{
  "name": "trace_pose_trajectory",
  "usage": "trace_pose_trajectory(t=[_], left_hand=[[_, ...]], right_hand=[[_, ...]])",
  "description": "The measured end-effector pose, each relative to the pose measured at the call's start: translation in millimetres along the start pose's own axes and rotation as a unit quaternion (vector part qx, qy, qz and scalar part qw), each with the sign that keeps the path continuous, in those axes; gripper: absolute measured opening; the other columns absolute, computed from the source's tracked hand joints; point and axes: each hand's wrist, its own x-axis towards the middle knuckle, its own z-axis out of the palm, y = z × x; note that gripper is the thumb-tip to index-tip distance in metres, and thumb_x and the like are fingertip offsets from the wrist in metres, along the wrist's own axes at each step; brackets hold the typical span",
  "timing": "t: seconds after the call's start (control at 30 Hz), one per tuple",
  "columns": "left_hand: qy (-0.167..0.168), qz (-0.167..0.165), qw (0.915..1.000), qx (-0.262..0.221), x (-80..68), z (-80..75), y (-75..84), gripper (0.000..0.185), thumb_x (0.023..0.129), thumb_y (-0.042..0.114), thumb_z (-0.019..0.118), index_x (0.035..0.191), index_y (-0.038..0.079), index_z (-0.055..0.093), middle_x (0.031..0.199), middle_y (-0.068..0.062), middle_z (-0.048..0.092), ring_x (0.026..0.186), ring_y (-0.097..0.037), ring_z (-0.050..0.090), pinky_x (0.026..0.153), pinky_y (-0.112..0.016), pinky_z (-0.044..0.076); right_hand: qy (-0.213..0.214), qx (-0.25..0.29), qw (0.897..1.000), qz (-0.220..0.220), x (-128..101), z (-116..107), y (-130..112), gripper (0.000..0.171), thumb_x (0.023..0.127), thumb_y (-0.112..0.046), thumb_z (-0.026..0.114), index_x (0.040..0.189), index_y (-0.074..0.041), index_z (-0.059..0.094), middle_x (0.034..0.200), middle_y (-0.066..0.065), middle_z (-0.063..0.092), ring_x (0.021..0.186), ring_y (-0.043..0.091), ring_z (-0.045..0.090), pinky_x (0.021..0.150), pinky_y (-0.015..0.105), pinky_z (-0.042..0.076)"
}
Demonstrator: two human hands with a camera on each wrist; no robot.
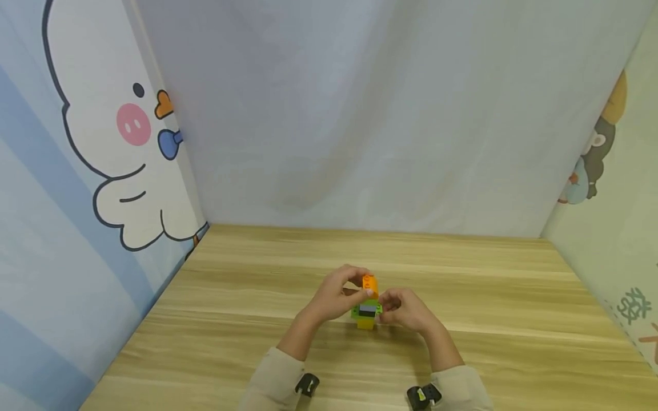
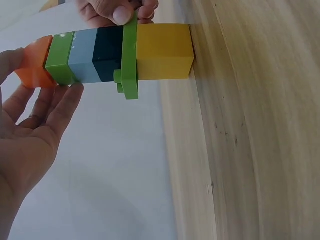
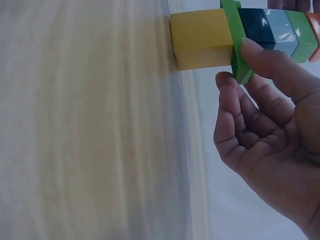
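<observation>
A stack of toy building bricks stands upright on the wooden table. At its bottom is a yellow block (image 2: 165, 51), with a wide thin green plate (image 2: 130, 62) on it. Above the plate come a dark block (image 2: 108, 55), a grey-blue block (image 2: 83, 56), a green brick (image 2: 60, 58) and, topmost, an orange brick (image 1: 370, 283) with a sloped side. My left hand (image 1: 331, 295) grips the orange brick between thumb and fingers, its fingertips reaching along the green brick. On the other side, my right hand (image 3: 280, 110) pinches the green plate's overhanging end between thumb and fingers.
The wood-grain table (image 1: 231, 337) spreads around the stack. Behind it hangs a pale curtain (image 1: 360, 114). A printed cartoon panel (image 1: 103, 142) borders the left side, and a pale green panel (image 1: 622, 245) the right. Each sleeve carries a black wrist device.
</observation>
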Motion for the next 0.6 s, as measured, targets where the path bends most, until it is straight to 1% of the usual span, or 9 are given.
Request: trace_pose_trajectory(t=[0.3, 0.53, 0.6], left_hand=[[-0.007, -0.005, 0.9998, 0.016, 2.0, -3.0, -0.1, 0.033, 0.103, 0.015, 0.062, 0.131, -0.004, 0.063, 0.121, -0.018, 0.063, 0.106, -0.028, 0.063, 0.086, -0.034, 0.059], [-0.001, -0.016, 0.9998, -0.009, 1.1, -2.2, 1.9, 0.034, 0.102, 0.014, 0.064, 0.131, -0.004, 0.063, 0.123, -0.018, 0.064, 0.110, -0.031, 0.063, 0.090, -0.039, 0.059], [0.001, -0.017, 0.9998, -0.007, 1.0, -1.9, 2.2, 0.034, 0.102, 0.013, 0.065, 0.131, -0.004, 0.063, 0.123, -0.018, 0.063, 0.111, -0.031, 0.063, 0.091, -0.039, 0.059]], right_hand=[[-0.005, 0.004, 1.000, 0.011, -0.3, 0.0, 1.0, 0.032, 0.087, 0.000, 0.075, 0.114, 0.014, 0.066, 0.100, 0.013, 0.070, 0.088, 0.020, 0.063, 0.078, 0.038, 0.057], [-0.004, 0.003, 1.000, 0.010, -0.5, -0.1, 1.6, 0.031, 0.087, 0.000, 0.075, 0.114, 0.013, 0.066, 0.098, 0.012, 0.070, 0.087, 0.019, 0.063, 0.078, 0.038, 0.056], [-0.003, 0.003, 1.000, 0.009, -0.6, -0.1, 1.3, 0.031, 0.087, 0.000, 0.076, 0.114, 0.013, 0.066, 0.098, 0.012, 0.070, 0.087, 0.019, 0.063, 0.077, 0.038, 0.056]])
